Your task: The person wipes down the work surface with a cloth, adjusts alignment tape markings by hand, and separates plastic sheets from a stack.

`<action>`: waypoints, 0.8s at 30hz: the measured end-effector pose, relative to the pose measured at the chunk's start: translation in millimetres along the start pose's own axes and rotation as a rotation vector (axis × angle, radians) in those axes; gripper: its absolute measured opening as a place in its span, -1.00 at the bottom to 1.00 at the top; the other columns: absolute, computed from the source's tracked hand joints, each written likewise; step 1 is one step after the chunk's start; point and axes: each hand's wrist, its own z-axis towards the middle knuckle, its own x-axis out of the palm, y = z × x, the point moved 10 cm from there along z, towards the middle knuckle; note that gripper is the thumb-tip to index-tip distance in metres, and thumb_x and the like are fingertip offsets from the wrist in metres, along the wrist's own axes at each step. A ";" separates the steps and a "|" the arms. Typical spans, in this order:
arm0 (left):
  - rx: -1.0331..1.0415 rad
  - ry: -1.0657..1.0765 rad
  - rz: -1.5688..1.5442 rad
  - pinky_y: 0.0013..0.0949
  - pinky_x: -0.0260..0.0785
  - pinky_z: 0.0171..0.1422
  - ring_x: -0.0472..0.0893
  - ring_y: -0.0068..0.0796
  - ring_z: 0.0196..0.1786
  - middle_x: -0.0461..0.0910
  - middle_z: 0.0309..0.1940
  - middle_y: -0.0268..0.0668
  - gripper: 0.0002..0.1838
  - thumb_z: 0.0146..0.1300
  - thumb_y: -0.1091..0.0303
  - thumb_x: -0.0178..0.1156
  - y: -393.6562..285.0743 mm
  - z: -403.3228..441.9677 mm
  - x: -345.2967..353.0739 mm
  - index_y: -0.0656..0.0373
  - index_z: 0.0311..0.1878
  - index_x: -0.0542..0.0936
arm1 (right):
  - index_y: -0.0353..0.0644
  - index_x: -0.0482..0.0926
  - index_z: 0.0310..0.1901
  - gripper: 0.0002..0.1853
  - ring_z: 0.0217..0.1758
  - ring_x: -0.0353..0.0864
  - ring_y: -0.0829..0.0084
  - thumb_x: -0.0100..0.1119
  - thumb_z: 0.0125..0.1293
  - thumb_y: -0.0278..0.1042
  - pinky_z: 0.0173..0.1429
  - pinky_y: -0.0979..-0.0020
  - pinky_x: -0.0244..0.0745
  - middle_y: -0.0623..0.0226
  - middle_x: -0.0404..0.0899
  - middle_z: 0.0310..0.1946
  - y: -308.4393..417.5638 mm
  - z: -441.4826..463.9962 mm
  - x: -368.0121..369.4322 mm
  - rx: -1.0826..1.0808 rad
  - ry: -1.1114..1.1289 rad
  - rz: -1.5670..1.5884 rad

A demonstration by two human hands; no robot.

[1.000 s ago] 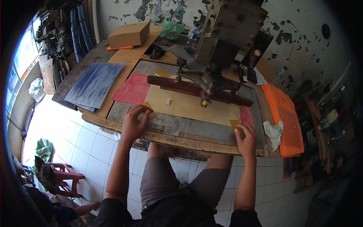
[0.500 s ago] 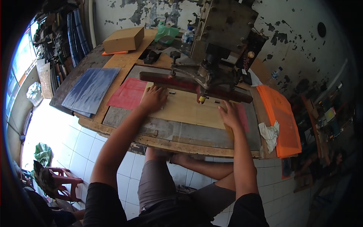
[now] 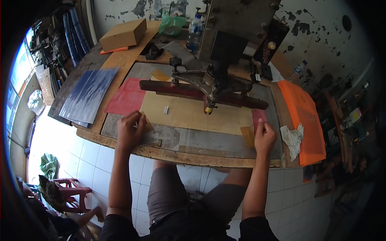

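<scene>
A cream sheet [image 3: 189,116] lies on the grey press bed [image 3: 193,140], over red material [image 3: 125,96] that shows at its left and right ends. My left hand [image 3: 131,129] is closed at the sheet's front left corner, beside a tan strip [image 3: 147,122]; what its fingers pinch is too small to tell. My right hand [image 3: 265,136] is closed near the front right corner, to the right of another tan strip [image 3: 247,137]; whether it holds anything is hidden. A small white piece [image 3: 166,110] lies on the sheet, in front of the metal press bar [image 3: 201,94].
Blue-grey sheets [image 3: 89,96] lie at the left, a cardboard box [image 3: 123,35] behind them. Orange mesh material [image 3: 303,124] and a white cloth [image 3: 292,140] are at the right. A bottle [image 3: 194,33] stands behind. A person's arm [image 3: 90,217] shows at lower left.
Both hands have drawn back from over the cream sheet to its front corners, and their fingers have closed. The camera view has shifted slightly.
</scene>
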 end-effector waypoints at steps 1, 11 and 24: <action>-0.010 -0.018 -0.035 -0.19 0.48 -0.31 0.69 -0.17 -0.44 0.65 -0.42 -0.15 -0.75 0.54 0.37 0.25 0.4 0.4 -1.2 0.29 -0.31 0.65 | -0.33 0.43 -0.45 -0.55 -0.56 0.36 0.10 0.33 0.61 -0.32 -0.38 0.15 0.28 0.12 0.43 -0.57 -0.6 -0.1 -3.8 -0.005 -0.024 0.009; 0.050 -0.142 -0.114 -0.15 0.41 -0.32 0.63 -0.12 -0.50 0.58 -0.50 -0.12 -0.57 0.66 0.30 0.09 -4.1 -2.7 -15.0 0.31 -0.42 0.57 | -0.34 0.33 -0.46 -0.51 -0.59 0.27 0.23 0.09 0.74 -0.33 -0.42 0.18 0.14 0.17 0.29 -0.60 10.2 -6.6 -29.8 -0.102 -0.246 0.156; 0.048 -0.218 -0.175 -0.20 0.37 -0.30 0.59 -0.24 -0.49 0.55 -0.51 -0.16 -0.48 0.69 0.22 -0.04 -1.3 -7.1 -24.1 0.31 -0.45 0.54 | -0.26 0.26 -0.50 -0.45 -0.61 0.33 0.28 -0.13 0.80 -0.24 -0.47 0.21 0.10 0.25 0.26 -0.61 25.2 -17.0 -39.7 -0.241 -0.279 0.161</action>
